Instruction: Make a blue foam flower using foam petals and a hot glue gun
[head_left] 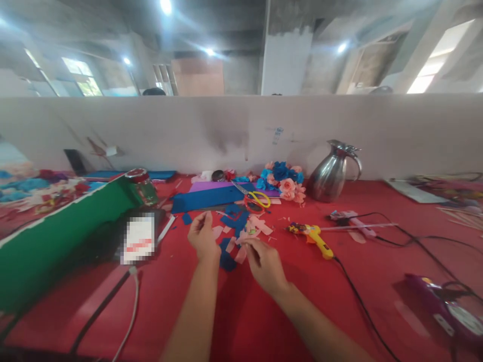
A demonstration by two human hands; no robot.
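My left hand [204, 236] is held above the red table with its thumb and fingers pinched together; anything between them is too small to make out. To its right, my right hand [266, 264] has its fingertips closed over pink paper pieces [260, 225], and I cannot tell what they hold. Blue paper pieces [228, 256] lie scattered between and beyond both hands. Scissors with yellow and red handles [260, 200] rest just behind the scraps, near a long blue paper strip [204, 198].
A yellow glue gun [319, 242] and a pink glue gun [358, 224] trail cords on the right. Behind stand a bunch of paper flowers [285, 180] and a metal jug [332, 173]. A green panel [75, 236], a lidded jar [142, 187] and a blurred-out device [139, 239] are left.
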